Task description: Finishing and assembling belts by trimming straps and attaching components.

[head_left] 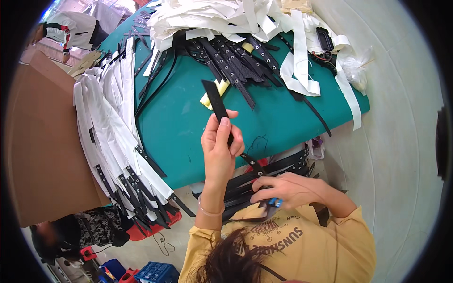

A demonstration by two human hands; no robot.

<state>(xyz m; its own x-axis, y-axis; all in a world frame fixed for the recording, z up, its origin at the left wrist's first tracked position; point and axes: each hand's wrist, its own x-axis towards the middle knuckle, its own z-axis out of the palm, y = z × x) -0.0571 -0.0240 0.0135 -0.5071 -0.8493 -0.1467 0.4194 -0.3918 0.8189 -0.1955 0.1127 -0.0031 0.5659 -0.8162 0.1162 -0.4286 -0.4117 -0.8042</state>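
My left hand [219, 144] is raised over the near edge of the green table [188, 122] and grips a black strap [214, 99] that stands upright, its top end sticking above my fingers. The strap's lower part runs down to a bundle of black eyelet straps [283, 165] lying across my lap. My right hand [288, 188] rests on that bundle, fingers curled around a small blue-handled tool [276, 203]. What kind of tool it is cannot be told.
White strips [212, 19] are heaped at the table's far side, over studded black straps [236, 61]. More white and black strips [113, 127] hang off the left edge beside a cardboard box [42, 141]. Another person [71, 28] is at top left. Blue crates [155, 272] stand on the floor.
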